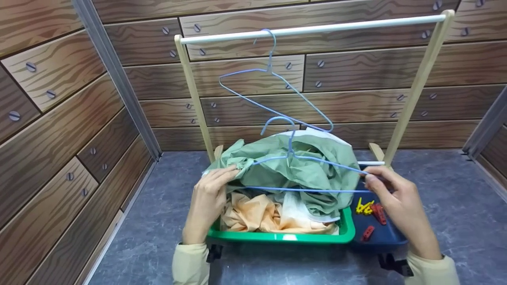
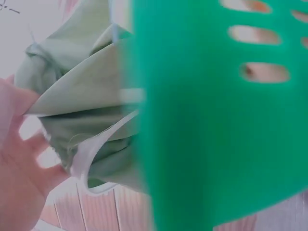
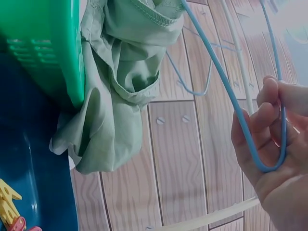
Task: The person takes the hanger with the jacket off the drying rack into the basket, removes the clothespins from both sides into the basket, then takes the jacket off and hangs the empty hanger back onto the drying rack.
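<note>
My left hand [image 1: 212, 194] pinches a bunched edge of a light green garment [image 1: 324, 174] that is heaped over the back of a green basket [image 1: 285, 237]. The blue wire hanger [image 1: 291, 150] lies across the front of this cloth, and its left end disappears into the folds by my left fingers. At the opposite corner my right hand [image 1: 396, 194] holds the hanger. In the right wrist view, thumb and fingers close on the hanger's wire [image 3: 226, 86]. The left wrist view has the garment [image 2: 82, 91] between my thumb and fingers, partly hidden by the basket wall [image 2: 192, 120].
A second blue hanger [image 1: 303, 97] hangs from the white bar [image 1: 317, 28] of a wooden-legged rack. Peach and white cloth [image 1: 253, 213] lies in the basket. To its right, a dark blue tray [image 1: 386, 241] carries yellow pegs [image 1: 364, 206] and red pegs [image 1: 379, 214].
</note>
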Tool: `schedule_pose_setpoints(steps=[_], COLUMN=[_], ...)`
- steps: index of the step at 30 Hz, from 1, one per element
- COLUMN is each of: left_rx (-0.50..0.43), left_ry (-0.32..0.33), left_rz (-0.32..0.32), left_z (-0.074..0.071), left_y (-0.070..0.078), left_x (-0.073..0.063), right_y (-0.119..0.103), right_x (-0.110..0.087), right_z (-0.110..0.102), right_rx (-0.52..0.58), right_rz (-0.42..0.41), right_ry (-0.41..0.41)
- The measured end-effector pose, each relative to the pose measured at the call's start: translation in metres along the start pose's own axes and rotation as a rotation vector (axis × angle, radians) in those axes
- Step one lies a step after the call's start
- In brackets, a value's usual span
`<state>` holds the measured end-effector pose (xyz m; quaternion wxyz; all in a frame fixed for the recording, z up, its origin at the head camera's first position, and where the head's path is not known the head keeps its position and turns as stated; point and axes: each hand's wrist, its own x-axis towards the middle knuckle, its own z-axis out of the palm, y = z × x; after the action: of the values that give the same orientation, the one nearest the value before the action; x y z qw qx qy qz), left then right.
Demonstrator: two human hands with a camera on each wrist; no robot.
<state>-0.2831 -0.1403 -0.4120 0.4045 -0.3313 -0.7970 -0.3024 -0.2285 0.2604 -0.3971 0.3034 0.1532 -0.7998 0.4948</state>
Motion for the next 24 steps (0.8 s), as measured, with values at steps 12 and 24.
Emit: schedule_pose_setpoints(steps=[12, 24], left_rx=[-0.476, -0.890], left_ry=[-0.184, 0.213], left_rz=[-0.328, -0.570], left_z=[-0.021, -0.005], left_y=[-0.005, -0.029], left_x=[-0.004, -0.007], right_y=[0.007, 0.014], right_x=[0.002, 0.002], right_z=[-0.008, -0.015], right_rx=[-0.025, 0.063], right_rz=[0.082, 0.117], right_ry=[-0.017, -0.029])
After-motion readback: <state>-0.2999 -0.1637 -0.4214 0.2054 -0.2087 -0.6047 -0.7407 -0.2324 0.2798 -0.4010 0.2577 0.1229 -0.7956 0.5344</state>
